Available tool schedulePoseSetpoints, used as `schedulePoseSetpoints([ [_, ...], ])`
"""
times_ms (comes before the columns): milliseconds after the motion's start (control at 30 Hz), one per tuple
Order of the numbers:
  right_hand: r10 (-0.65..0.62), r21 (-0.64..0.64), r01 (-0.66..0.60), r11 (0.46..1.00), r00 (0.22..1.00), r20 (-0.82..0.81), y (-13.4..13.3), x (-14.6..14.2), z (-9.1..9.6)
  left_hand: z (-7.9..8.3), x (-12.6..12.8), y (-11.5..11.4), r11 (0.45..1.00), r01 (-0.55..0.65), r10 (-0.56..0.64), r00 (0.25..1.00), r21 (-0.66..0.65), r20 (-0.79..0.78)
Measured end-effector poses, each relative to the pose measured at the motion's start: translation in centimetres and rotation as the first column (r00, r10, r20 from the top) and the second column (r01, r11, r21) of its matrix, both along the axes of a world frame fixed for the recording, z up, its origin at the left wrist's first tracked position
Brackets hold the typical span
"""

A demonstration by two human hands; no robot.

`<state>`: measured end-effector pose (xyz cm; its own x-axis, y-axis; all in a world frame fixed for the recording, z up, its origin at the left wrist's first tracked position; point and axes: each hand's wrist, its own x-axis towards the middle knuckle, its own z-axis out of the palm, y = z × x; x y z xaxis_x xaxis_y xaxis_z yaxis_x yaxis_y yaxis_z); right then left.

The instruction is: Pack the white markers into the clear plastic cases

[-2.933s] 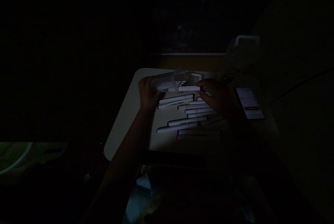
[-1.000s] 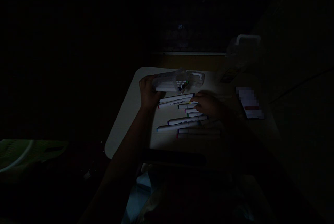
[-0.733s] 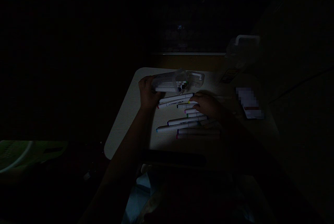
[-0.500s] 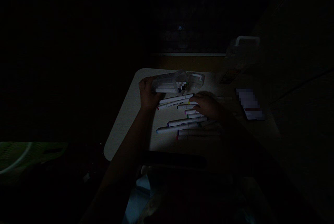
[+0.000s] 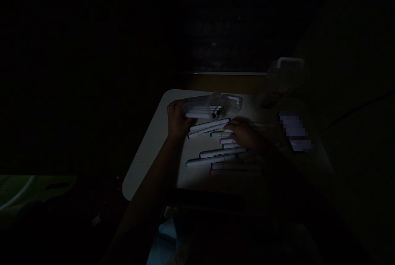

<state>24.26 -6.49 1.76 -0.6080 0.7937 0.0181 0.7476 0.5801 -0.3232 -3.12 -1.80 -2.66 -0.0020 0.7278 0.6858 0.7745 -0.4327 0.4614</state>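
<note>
The scene is very dark. My left hand (image 5: pixel 175 119) grips one end of a clear plastic marker case (image 5: pixel 203 106), held tipped on its side above a small white table (image 5: pixel 148 154); a few markers lie inside it. My right hand (image 5: pixel 247 135) rests on the loose white markers (image 5: pixel 216 152) spread on the table, its fingers curled over the right ends of the upper ones. Whether it has lifted one I cannot tell.
A phone (image 5: pixel 294 131) with a lit screen lies at the table's right. A second clear box with a white handle (image 5: pixel 288 67) stands at the back right. A greenish basket (image 5: pixel 27 187) sits low at the left. Everything else is dark.
My right hand let go of a marker at the case mouth and came down onto the loose markers. The left hand still holds the case. The view tilted slightly, shifting everything lower.
</note>
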Motion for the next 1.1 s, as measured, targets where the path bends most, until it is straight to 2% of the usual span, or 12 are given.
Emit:
schedulePoseSetpoints([
  [300, -0.011, -0.032, 0.007, 0.999, 0.993, -0.116, -0.1, 0.1, -0.5, -0.3, -0.2, 0.2, 0.999, 0.029, -0.029, 1.000, 0.032, -0.009],
  [567, -0.025, -0.029, 0.022, 0.999, 0.994, -0.108, -0.3, -0.3, 1.1, -0.5, -0.2, 0.2, 0.999, 0.018, -0.018, 1.000, 0.041, -0.013],
  [833, -0.019, 0.162, 0.051, 0.986, 0.981, -0.194, -0.6, 1.4, 4.0, -0.3, -0.1, 0.1, 1.000, 0.005, -0.005, 1.000, 0.008, -0.006],
  [1100, -0.070, 0.389, 0.197, 0.900, 0.946, -0.317, -2.0, 3.4, 7.3, -0.3, -0.2, 0.1, 1.000, 0.016, -0.015, 1.000, 0.025, -0.009],
])
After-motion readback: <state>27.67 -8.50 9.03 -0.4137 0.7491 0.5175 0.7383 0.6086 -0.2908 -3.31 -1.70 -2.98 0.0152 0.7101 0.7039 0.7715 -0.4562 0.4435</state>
